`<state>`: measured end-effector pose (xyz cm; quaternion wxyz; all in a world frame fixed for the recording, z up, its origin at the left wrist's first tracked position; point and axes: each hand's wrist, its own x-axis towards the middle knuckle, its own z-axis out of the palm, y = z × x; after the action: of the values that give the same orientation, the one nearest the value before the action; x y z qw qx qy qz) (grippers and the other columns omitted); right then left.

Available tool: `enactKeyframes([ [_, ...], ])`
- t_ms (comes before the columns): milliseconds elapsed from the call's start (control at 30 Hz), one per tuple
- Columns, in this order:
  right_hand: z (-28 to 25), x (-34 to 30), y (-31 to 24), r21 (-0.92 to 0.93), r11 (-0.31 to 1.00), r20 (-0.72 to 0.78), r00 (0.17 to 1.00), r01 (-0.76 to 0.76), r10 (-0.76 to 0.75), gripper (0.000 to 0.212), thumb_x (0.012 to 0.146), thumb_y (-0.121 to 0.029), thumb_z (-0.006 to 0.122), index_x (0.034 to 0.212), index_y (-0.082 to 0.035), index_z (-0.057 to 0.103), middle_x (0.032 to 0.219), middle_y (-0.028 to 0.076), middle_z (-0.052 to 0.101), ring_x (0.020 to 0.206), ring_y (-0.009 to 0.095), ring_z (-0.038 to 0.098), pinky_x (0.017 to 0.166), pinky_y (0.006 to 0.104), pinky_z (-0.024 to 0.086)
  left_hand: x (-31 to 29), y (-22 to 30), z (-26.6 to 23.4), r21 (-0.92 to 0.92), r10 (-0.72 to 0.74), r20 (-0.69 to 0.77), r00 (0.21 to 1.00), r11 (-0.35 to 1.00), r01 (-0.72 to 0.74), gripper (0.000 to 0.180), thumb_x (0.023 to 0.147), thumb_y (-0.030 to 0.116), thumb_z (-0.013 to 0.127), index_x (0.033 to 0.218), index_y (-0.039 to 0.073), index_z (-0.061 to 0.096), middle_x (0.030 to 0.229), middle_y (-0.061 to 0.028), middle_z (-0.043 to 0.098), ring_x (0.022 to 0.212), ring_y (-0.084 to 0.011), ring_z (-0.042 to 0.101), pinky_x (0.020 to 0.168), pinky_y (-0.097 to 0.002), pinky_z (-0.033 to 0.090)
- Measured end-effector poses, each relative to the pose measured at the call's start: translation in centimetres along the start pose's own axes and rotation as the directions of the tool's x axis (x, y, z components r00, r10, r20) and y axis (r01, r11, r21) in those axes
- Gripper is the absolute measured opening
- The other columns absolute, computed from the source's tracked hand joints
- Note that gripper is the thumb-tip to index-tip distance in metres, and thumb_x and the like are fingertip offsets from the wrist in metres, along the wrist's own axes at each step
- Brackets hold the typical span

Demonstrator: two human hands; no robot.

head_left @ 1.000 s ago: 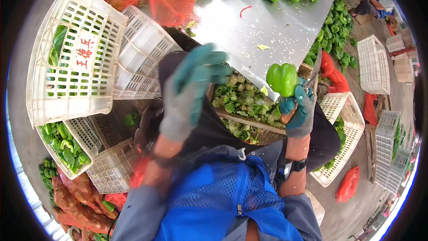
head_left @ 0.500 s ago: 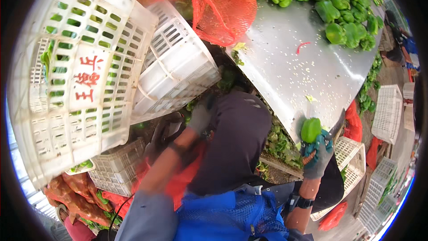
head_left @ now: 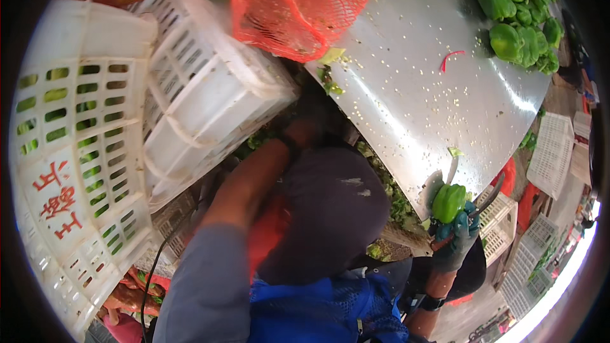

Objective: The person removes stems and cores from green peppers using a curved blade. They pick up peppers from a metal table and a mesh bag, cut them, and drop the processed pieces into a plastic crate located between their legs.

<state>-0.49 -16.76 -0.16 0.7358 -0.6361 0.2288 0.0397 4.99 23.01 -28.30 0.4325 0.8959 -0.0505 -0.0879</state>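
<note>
My right hand (head_left: pixel 459 241), in a grey and teal glove, is closed around a green bell pepper (head_left: pixel 449 202) at the near corner of a metal table (head_left: pixel 406 89). A narrow, dark blade-like piece (head_left: pixel 489 197) juts up beside its fingers; its grip is hidden. My left hand (head_left: pixel 307 129) reaches down past my knee into the shadowed gap between a white crate (head_left: pixel 210 89) and the table's edge. It is dark and smeared there, and its fingers are hidden. Several green bell peppers (head_left: pixel 518 38) are heaped at the table's far right.
A red mesh bag (head_left: pixel 298 6) overhangs the table's far left corner. Another slatted white crate (head_left: pixel 82 133) with green produce inside stands at the left. Seeds and a red strip (head_left: pixel 451 58) lie on the table. Leafy scraps (head_left: pixel 403 200) sit below its edge. More crates (head_left: pixel 549 152) stand at the right.
My left arm has reached farther forward, its hand deeper into the gap. My right hand still holds the bell pepper near the table corner. The view has shifted, so the crates appear farther left.
</note>
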Motion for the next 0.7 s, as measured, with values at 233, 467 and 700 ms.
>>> enactKeyframes([
  [233,1.1,-0.2,-0.6,-0.032,0.999,0.028,0.999,0.027,-0.026,0.038,0.104,-0.028,0.078,0.127,0.001,0.067,0.066,0.001,0.065,0.046,0.008,0.052,0.045,0.0237,0.041,1.9,-0.3,0.0,-0.026,0.016,0.109,0.994,1.000,-0.014,0.051,0.109,0.025,0.061,0.155,0.005,0.058,0.149,-0.0205,0.064,0.136,-0.0350,0.060,0.114,-0.0462,0.049],
  [467,0.0,-0.1,-0.5,0.033,0.999,0.136,0.990,-0.042,0.037,0.033,0.103,-0.015,0.076,0.133,-0.004,0.068,0.100,0.006,0.074,0.062,0.008,0.059,0.056,0.0226,0.048,1.8,-0.2,0.1,-0.001,-0.014,0.121,0.993,1.000,0.014,0.052,0.110,0.025,0.059,0.158,0.005,0.056,0.154,-0.0205,0.060,0.142,-0.0369,0.056,0.118,-0.0479,0.045],
  [700,0.7,0.1,-0.1,-0.028,0.999,0.019,1.000,0.025,-0.024,0.039,0.103,-0.025,0.079,0.130,0.000,0.067,0.067,0.002,0.066,0.048,0.010,0.056,0.048,0.0249,0.047,0.5,1.0,-0.1,-0.071,0.013,0.110,0.994,0.997,-0.005,0.053,0.111,0.025,0.056,0.160,0.005,0.054,0.159,-0.0204,0.057,0.147,-0.0388,0.051,0.122,-0.0495,0.042],
])
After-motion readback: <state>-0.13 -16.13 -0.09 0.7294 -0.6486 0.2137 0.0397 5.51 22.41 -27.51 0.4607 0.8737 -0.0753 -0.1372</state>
